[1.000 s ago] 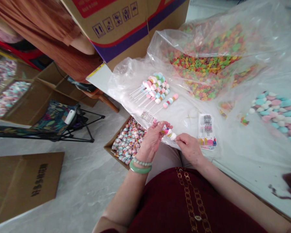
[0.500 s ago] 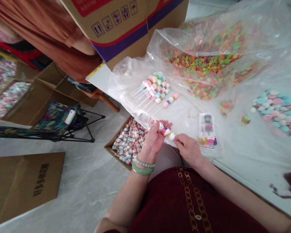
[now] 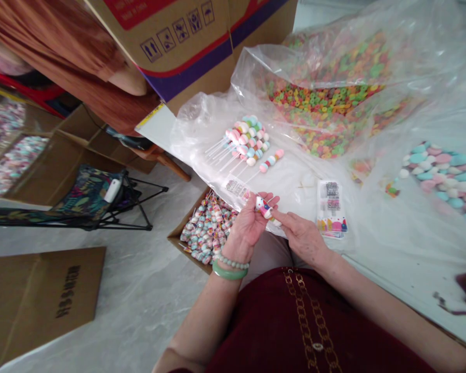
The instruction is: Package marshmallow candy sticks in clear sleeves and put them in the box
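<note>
My left hand (image 3: pixel 249 227), with green bangles at the wrist, is closed around a candy skewer (image 3: pixel 263 207) in a clear bag printed with a colourful pattern. From the right, my right hand (image 3: pixel 305 237) grips the lower end of the same skewer, index finger pressed along it; the fingers partly hide that end. Just beyond my left hand lies a printed clear bag (image 3: pixel 236 187). Several bare marshmallow skewers (image 3: pixel 250 135) are grouped on the plastic sheet (image 3: pixel 291 191), sticks pointing left. To the right of my hands is a stack of printed bags (image 3: pixel 331 207).
Below the table edge stands a carton of wrapped skewers (image 3: pixel 205 233). A big clear bag of ring candies (image 3: pixel 330 98) and a pile of marshmallows (image 3: pixel 450 178) lie on the table. A large carton (image 3: pixel 202 46) stands at the back, beside another person's sleeve (image 3: pixel 97 46). A folding chair (image 3: pixel 89 197) is at left.
My right hand has shifted slightly left along the skewer, its index finger now reaching closer to my left hand. The white end that showed between the hands is now mostly covered.
</note>
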`<control>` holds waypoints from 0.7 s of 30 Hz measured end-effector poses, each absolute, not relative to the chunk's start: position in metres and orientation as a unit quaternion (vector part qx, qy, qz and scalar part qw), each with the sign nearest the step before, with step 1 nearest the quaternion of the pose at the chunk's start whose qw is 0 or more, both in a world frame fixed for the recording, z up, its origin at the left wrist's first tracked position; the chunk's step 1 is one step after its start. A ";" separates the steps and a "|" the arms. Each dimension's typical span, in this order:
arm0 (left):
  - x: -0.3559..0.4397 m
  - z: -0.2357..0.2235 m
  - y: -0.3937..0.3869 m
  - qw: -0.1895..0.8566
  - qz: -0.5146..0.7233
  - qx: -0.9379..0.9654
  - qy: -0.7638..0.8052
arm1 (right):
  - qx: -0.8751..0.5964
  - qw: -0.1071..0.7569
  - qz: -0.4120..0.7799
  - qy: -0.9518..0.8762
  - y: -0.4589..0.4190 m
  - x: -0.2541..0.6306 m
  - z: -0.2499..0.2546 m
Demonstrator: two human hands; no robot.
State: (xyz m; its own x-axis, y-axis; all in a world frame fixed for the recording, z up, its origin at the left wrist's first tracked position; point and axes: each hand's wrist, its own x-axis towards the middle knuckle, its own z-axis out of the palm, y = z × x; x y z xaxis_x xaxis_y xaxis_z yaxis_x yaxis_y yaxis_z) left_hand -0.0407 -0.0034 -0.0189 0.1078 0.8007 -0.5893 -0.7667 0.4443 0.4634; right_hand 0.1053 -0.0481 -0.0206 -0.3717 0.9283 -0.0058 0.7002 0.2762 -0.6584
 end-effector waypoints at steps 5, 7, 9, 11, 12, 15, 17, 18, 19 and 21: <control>-0.034 -0.020 -0.005 0.731 0.543 0.058 0.410 | -0.557 0.117 0.245 -0.785 -0.048 0.106 -0.015; -0.032 -0.021 -0.006 0.734 0.542 0.078 0.401 | -0.555 0.153 0.282 -0.767 -0.048 0.106 -0.020; -0.031 -0.022 -0.006 0.740 0.540 0.097 0.390 | -0.544 0.246 0.352 -0.721 -0.047 0.105 -0.025; -0.031 -0.023 -0.005 0.740 0.541 0.116 0.384 | -0.539 0.337 0.431 -0.641 -0.045 0.103 -0.028; -0.032 -0.023 -0.004 0.735 0.543 0.123 0.386 | -0.541 0.368 0.471 -0.591 -0.044 0.102 -0.028; -0.037 -0.023 -0.001 0.721 0.548 0.120 0.406 | -0.542 0.402 0.601 -0.429 -0.040 0.101 -0.022; -0.040 -0.025 0.001 0.721 0.544 0.105 0.417 | -0.525 0.396 0.671 -0.342 -0.039 0.101 -0.017; -0.042 -0.026 0.002 0.724 0.539 0.103 0.417 | -0.517 0.391 0.695 -0.312 -0.039 0.102 -0.015; -0.044 -0.027 0.002 0.727 0.536 0.104 0.416 | -0.510 0.384 0.713 -0.289 -0.039 0.103 -0.014; -0.046 -0.029 0.003 0.734 0.531 0.115 0.406 | -0.492 0.375 0.745 -0.248 -0.038 0.107 -0.014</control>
